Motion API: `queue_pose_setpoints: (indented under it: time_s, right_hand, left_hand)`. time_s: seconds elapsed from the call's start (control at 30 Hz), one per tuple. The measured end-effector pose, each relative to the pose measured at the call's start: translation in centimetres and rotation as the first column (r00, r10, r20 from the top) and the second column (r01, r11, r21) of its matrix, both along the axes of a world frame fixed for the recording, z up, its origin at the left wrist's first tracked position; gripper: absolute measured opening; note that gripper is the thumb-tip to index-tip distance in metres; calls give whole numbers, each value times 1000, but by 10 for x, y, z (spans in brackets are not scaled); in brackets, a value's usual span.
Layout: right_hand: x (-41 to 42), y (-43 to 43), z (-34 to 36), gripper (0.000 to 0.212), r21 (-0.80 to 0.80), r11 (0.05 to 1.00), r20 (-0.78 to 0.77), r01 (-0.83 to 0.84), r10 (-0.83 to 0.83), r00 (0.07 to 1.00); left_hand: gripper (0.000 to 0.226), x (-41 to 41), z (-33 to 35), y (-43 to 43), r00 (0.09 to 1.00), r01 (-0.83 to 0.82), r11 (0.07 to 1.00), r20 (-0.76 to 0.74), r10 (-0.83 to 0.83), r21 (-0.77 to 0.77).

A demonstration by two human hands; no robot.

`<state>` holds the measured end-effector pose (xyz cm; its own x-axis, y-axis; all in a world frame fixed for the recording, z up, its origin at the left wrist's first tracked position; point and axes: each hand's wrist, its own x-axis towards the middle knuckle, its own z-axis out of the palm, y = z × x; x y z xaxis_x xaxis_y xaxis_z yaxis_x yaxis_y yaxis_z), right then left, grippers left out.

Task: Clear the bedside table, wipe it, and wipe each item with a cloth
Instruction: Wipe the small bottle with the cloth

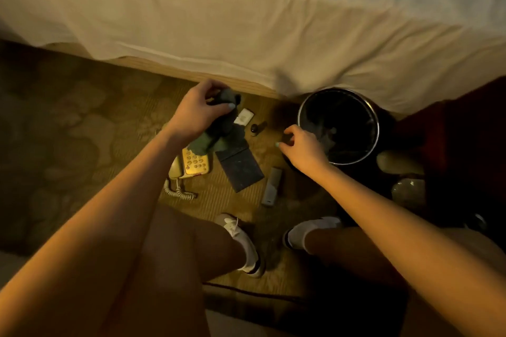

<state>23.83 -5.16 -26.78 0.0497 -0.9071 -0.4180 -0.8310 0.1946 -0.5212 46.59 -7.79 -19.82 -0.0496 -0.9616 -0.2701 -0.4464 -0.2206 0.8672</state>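
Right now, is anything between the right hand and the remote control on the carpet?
Nothing visible. The remote control lies uncovered on the carpet, nearer the person than the right hand, apart from the dark folder to its left. The waste bin stands off to the right, out of that path.

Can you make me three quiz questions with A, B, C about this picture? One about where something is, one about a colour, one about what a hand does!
1. Where is the telephone? A on the bed, B on the carpet, C in the bin.
2. What colour is the cloth? A green, B red, C white.
3. What does the left hand do? A lies flat, B grips the cloth, C lifts the telephone.
Answers: B, it lies on the carpet; A, it looks dark green; B, it wraps round the cloth.
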Motion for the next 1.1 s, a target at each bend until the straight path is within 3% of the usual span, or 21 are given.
queue_pose_setpoints:
  time_s: [0.27, 0.5, 0.7, 0.9, 1.1]
  right_hand:
    - [45, -74, -133, 50, 120, 986, 128, 113, -128, 983]
    - [64, -110, -244, 60, 146, 943, 126, 300, -318, 940]
    - [70, -133, -311, 54, 143, 944, 127, 298, -316, 940]
    - [76, -137, -308, 33, 104, 951, 157, 293, -306, 939]
    - [70, -129, -227, 18, -45, 962, 259, 270, -250, 933]
  left_hand:
    - [29, 42, -110, -69, 998, 50, 996, 45, -54, 75]
    - [18, 44, -217, -85, 996, -67, 995, -48, 70, 69]
    - [16, 46, -284, -77, 968, -205, 972, -123, 219, 111]
    - [15, 47, -297, -70, 967, -207, 966, -119, 226, 156]
    - [14, 44, -237, -81, 971, -201, 976, -114, 209, 82]
